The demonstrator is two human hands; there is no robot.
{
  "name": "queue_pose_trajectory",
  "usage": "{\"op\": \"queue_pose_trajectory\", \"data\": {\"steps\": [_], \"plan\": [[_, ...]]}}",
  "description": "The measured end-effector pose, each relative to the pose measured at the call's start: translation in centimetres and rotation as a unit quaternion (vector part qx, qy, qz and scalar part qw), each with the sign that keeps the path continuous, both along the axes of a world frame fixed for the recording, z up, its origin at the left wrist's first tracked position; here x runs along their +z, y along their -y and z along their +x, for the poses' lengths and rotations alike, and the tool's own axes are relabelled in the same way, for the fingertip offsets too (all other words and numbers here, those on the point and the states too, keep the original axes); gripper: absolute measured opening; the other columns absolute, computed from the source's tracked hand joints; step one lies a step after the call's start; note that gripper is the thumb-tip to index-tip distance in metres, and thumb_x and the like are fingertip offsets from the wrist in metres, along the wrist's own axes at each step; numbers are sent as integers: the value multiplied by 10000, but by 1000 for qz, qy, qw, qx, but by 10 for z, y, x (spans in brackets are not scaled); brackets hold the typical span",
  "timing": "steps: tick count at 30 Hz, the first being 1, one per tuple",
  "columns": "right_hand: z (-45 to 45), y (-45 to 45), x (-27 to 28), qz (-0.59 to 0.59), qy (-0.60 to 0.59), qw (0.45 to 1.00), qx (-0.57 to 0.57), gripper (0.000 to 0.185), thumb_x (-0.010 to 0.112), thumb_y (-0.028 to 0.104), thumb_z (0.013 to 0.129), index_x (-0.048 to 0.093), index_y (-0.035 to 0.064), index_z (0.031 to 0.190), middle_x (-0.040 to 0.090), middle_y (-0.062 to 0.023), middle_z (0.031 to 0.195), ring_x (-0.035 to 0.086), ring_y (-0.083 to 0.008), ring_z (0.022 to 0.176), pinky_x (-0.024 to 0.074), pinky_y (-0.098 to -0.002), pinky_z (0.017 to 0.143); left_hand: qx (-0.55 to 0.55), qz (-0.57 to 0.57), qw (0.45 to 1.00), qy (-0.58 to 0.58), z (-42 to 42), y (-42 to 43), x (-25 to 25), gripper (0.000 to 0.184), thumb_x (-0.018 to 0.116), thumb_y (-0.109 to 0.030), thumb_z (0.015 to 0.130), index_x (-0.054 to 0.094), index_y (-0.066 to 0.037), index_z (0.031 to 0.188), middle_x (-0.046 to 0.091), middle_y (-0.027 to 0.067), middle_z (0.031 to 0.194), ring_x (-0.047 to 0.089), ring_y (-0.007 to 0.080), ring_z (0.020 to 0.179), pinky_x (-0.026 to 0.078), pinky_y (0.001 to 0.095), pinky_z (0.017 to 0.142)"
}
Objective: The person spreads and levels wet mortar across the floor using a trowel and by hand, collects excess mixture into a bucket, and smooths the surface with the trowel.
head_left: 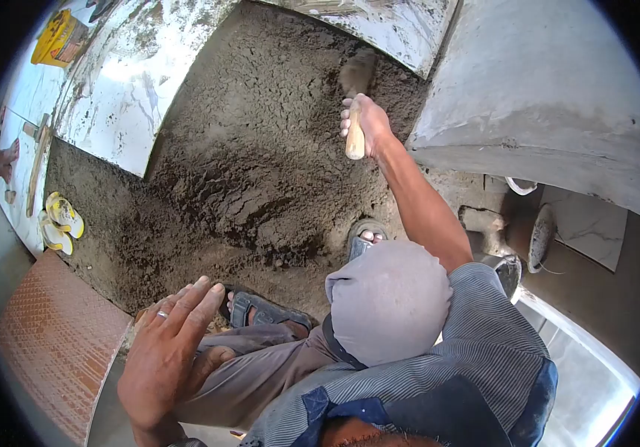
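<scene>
My right hand [370, 125] is closed around the pale wooden handle of a trowel [355, 141]. The trowel's blade, blurred, is at the grey-brown mortar bed [260, 97] near the far tile edge. Cracked, crumbly lumps cover the middle of this bed. At the lower left, my left hand [167, 350], with a ring on one finger, is held out with fingers straight and nothing in it. It is near my bent left leg [260, 350]. My sandalled feet stand at the near side of the mortar.
White marbled tiles [130, 82] border the mortar, left and far. A yellow bucket [59, 37] and yellow-white flip-flops [61, 222] are at the left, with another person's feet [8, 156]. A ridged reddish tile [59, 335] leans lower left; a grey wall [536, 82] rises right.
</scene>
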State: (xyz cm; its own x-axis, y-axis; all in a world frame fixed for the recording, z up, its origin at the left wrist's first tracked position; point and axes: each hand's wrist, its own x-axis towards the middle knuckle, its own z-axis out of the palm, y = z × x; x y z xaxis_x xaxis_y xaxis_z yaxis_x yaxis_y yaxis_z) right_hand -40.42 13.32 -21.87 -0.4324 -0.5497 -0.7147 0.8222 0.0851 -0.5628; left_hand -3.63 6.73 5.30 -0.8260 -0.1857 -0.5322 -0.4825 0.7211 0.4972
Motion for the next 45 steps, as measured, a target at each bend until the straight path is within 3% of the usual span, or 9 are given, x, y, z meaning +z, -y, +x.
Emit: {"op": "queue_pose_trajectory", "data": {"steps": [6, 8, 17, 24, 27, 30, 39, 41, 45], "plan": [[17, -4, 18, 142, -288, 893, 316, 236, 400, 217, 868, 477, 4, 933, 517, -95, 663, 541, -197, 522, 477, -366, 429, 13, -8, 1000, 14, -2, 0, -3, 729, 702, -308, 721, 389, -87, 1341, 446, 151, 1334, 468, 341, 1157, 380, 420, 955], [-5, -14, 1, 246, -478, 728, 427, 221, 404, 201, 870, 470, -3, 923, 517, -95, 676, 542, -206, 515, 477, -361, 428, 14, -7, 1000, 3, 0, 1, -4, 723, 691, -324, 730, 388, -92, 1344, 444, 148, 1337, 465, 344, 1159, 378, 425, 955], [17, -53, -9, 99, -124, 987, 1, 299, 381, 270, 914, 455, 13, 1049, 513, -89, 732, 533, -203, 531, 467, -372, 430, 8, 11, 999, 34, -2, 4, 5, 684, 649, -354, 781, 375, -110, 1358, 430, 146, 1354, 440, 335, 1206, 354, 418, 1007], [23, 63, -10, 18, -95, 986, 137, 339, 377, 290, 935, 463, 7, 1102, 493, -72, 714, 509, -168, 536, 458, -330, 433, 25, 7, 999, 41, 2, 4, 3, 680, 644, -352, 787, 369, -108, 1359, 426, 150, 1356, 436, 339, 1212, 339, 413, 1032], [16, 73, 9, 97, -244, 908, 326, 372, 400, 301, 921, 487, -19, 1090, 564, -146, 763, 591, -266, 632, 507, -405, 539, 35, 1, 999, 32, 4, 3, 5, 679, 644, -345, 789, 367, -100, 1358, 431, 156, 1350, 439, 339, 1208, 345, 414, 1023], [17, 72, 24, 71, -628, 519, 576, 361, 419, 268, 873, 543, -45, 1004, 586, -300, 1004, 563, -454, 946, 444, -473, 868, 28, 13, 999, 15, 8, 2, 3, 670, 635, -347, 798, 367, -93, 1358, 437, 163, 1342, 445, 340, 1202, 355, 414, 1008], [-78, 112, 21, 138, -675, 462, 559, 388, 413, 305, 879, 547, -53, 946, 599, -262, 938, 567, -407, 939, 440, -453, 808, 23, 4, 1000, 6, 10, 3, 4, 719, 669, -319, 753, 358, -97, 1363, 424, 144, 1360, 457, 343, 1185, 361, 426, 994], [-67, 111, 39, 248, -579, 563, 535, 383, 403, 299, 887, 551, -47, 957, 594, -262, 953, 559, -415, 951, 436, -441, 813, 28, -3, 1000, 6, 12, 1, 4, 698, 659, -325, 769, 362, -103, 1361, 421, 142, 1362, 460, 341, 1184, 361, 428, 995], [-50, 101, 13, 77, -685, 493, 530, 372, 408, 253, 872, 641, -36, 896, 625, -252, 923, 594, -422, 914, 488, -450, 782, 17, 17, 1000, 2, 10, 5, 6, 646, 626, -341, 815, 369, -87, 1351, 447, 162, 1327, 452, 329, 1193, 358, 404, 1002]]}}
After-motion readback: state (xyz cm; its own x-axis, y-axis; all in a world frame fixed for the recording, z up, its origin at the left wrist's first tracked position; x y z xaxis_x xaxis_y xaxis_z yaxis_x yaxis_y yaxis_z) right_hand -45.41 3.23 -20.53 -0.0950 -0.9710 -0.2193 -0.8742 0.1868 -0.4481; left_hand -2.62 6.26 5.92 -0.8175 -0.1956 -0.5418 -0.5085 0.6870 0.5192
